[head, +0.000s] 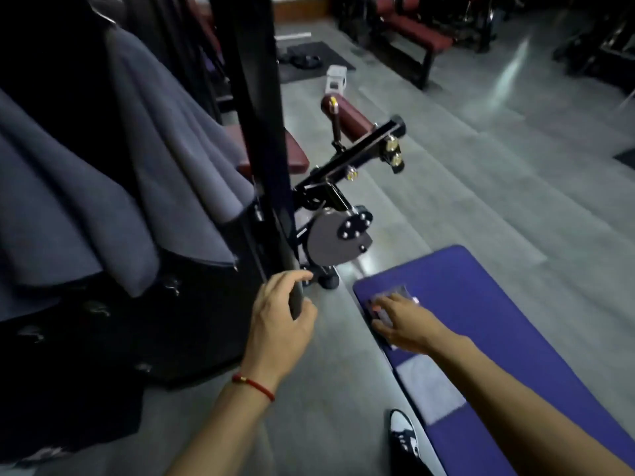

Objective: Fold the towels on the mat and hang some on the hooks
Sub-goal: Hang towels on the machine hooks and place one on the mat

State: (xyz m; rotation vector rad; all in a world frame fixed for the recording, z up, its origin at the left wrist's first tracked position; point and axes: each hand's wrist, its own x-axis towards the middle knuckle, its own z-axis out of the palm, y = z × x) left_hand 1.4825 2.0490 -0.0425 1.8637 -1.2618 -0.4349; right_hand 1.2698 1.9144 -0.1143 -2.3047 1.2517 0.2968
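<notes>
Grey towels (144, 159) hang at far left on the black gym machine (254, 115). Left hand (280, 317) curls around its upright bar. Right hand (402, 321), fingers spread, presses a small blurred item on the purple mat's (498, 304) near-left edge; bare floor (481, 159) opens rightward. No legible writing.

the mat (508, 304) was deep purple, with a pale lilac-grey folded towel (431, 393) lying on it. the hanging towels (86, 207) were slate grey against a black machine frame (254, 115). a red string bracelet (252, 385) with a gold bead circled the wrist. the bench pads (419, 32) were maroon, the shoe (403, 432) black and white, the floor (464, 173) grey.
</notes>
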